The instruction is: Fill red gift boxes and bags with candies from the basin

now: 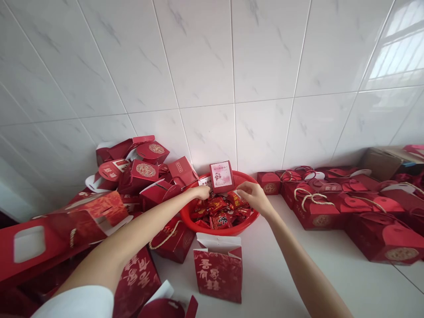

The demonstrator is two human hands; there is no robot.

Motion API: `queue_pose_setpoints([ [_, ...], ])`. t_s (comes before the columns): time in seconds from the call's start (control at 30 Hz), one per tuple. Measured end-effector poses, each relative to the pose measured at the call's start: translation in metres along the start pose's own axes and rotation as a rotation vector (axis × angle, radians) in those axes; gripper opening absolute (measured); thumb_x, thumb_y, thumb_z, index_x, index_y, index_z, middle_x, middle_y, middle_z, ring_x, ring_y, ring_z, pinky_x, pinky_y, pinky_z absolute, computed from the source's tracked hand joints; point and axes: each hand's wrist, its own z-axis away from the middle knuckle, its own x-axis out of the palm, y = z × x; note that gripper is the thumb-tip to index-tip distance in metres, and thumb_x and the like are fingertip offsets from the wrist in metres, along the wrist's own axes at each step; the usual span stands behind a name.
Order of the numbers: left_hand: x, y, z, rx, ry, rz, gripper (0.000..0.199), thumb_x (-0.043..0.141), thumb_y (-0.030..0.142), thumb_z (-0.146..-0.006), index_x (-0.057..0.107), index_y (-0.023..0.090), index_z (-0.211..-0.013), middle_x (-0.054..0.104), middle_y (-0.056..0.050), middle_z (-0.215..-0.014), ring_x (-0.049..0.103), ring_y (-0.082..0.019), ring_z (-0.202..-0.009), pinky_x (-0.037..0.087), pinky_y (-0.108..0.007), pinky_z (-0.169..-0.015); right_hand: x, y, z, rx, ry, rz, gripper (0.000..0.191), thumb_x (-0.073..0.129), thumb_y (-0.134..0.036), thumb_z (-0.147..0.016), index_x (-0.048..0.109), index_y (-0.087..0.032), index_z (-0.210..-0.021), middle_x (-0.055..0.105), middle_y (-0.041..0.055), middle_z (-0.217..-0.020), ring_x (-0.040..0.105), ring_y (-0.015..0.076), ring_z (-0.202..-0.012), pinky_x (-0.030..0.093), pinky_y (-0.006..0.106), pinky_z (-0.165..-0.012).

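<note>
A red plastic basket [228, 230] stands near the wall, holding many red wrapped sweets [220, 221]. Over its left back part is my left hand [202, 191], its fingers curled closed; what they hold, if anything, is too small to make out. My right hand [253, 195] hovers at the basket's right side, fingertips bent together above the sweets; nothing can be made out between them. Between the hands, a small box with a pink printed card [221, 176] leans at the back of the basket. In front of the basket an upright red gift box [218, 273] has its top open.
Red boxes [142, 170] are piled at the left, some with rope handles. Closed boxes with rope bows [318, 212] stand in rows at the right, near a cardboard box [380, 161]. A tiled wall [212, 66] rises behind the white surface [268, 265].
</note>
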Motion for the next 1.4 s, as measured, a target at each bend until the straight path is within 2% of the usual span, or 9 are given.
queue_pose_setpoints([
  [0.2,0.014,-0.002,-0.01,-0.086,-0.015,0.12,0.034,0.065,0.038,-0.093,0.064,0.017,-0.119,0.067,-0.009,-0.12,0.065,-0.024,-0.106,0.054,-0.041,-0.09,0.014,0.016,-0.001,0.027,-0.033,0.178,0.01,0.063,-0.025,-0.078,0.07,-0.022,-0.083,0.075,0.0038,-0.088,0.067,0.0202,-0.079,0.05,0.031,-0.072],
  [0.43,0.016,0.009,-0.001,-0.113,-0.069,0.282,0.025,0.067,0.042,-0.079,0.071,0.019,-0.088,0.073,-0.003,-0.091,0.066,-0.022,-0.092,0.047,-0.024,-0.068,0.016,0.019,0.0,0.047,-0.064,0.274,0.012,0.062,-0.026,-0.083,0.071,-0.023,-0.091,0.076,0.0046,-0.098,0.069,0.0228,-0.089,0.05,0.035,-0.081],
  [0.6,0.006,0.011,0.012,-0.088,-0.173,0.42,0.058,0.081,0.054,-0.058,0.07,0.022,-0.105,0.074,-0.004,-0.103,0.068,-0.024,-0.094,0.049,-0.024,-0.066,0.015,0.017,0.001,0.067,-0.064,0.281,0.012,0.061,-0.025,-0.083,0.071,-0.024,-0.091,0.076,0.0038,-0.099,0.069,0.0221,-0.089,0.051,0.034,-0.081],
  [0.7,0.007,0.016,0.016,-0.062,-0.162,0.461,0.083,0.09,0.042,-0.041,0.066,0.022,-0.118,0.071,-0.006,-0.12,0.066,-0.027,-0.11,0.052,-0.025,-0.078,0.014,0.016,0.0,0.062,-0.076,0.282,0.012,0.061,-0.025,-0.084,0.07,-0.023,-0.091,0.076,0.0033,-0.101,0.069,0.0217,-0.089,0.05,0.034,-0.08],
  [0.77,0.01,0.02,0.017,-0.044,-0.114,0.473,0.086,0.091,0.03,-0.036,0.066,0.021,-0.118,0.07,-0.007,-0.124,0.062,-0.03,-0.118,0.051,-0.027,-0.087,0.013,0.016,0.0,0.042,-0.066,0.278,0.012,0.061,-0.025,-0.083,0.071,-0.023,-0.091,0.076,0.0034,-0.1,0.069,0.0218,-0.091,0.05,0.033,-0.08],
  [0.93,0.009,0.025,0.023,0.015,-0.015,0.562,0.058,0.081,0.02,-0.053,0.067,0.018,-0.109,0.075,-0.006,-0.111,0.067,-0.028,-0.11,0.053,-0.031,-0.088,0.014,0.017,0.0,0.021,-0.035,0.219,0.011,0.062,-0.026,-0.082,0.07,-0.023,-0.088,0.076,0.0038,-0.096,0.069,0.0207,-0.089,0.051,0.032,-0.078],
  [1.2,-0.022,0.036,0.039,0.17,0.116,0.931,0.07,0.09,0.021,-0.054,0.066,0.016,-0.119,0.076,-0.006,-0.107,0.071,-0.027,-0.101,0.058,-0.036,-0.084,0.014,0.016,-0.002,0.095,0.084,-0.037,0.027,0.067,-0.041,-0.079,0.065,-0.021,-0.097,0.072,0.0043,-0.09,0.068,0.0195,-0.078,0.053,0.032,-0.07],
  [1.3,-0.027,0.047,0.045,0.2,0.104,1.005,0.069,0.092,0.026,-0.056,0.066,0.015,-0.119,0.077,-0.009,-0.105,0.072,-0.028,-0.095,0.058,-0.038,-0.082,0.013,0.01,0.0,0.124,0.067,-0.186,0.036,0.067,-0.053,-0.079,0.065,-0.02,-0.094,0.071,0.0037,-0.086,0.068,0.0184,-0.073,0.053,0.03,-0.065],
  [1.4,-0.027,0.059,0.05,0.271,0.122,0.946,0.066,0.091,0.026,-0.059,0.067,0.016,-0.119,0.076,-0.008,-0.111,0.07,-0.028,-0.104,0.056,-0.039,-0.089,0.012,0.005,0.002,0.129,0.014,-0.283,0.044,0.069,-0.061,-0.076,0.065,-0.019,-0.088,0.071,0.0033,-0.083,0.066,0.0174,-0.068,0.052,0.029,-0.062],
])
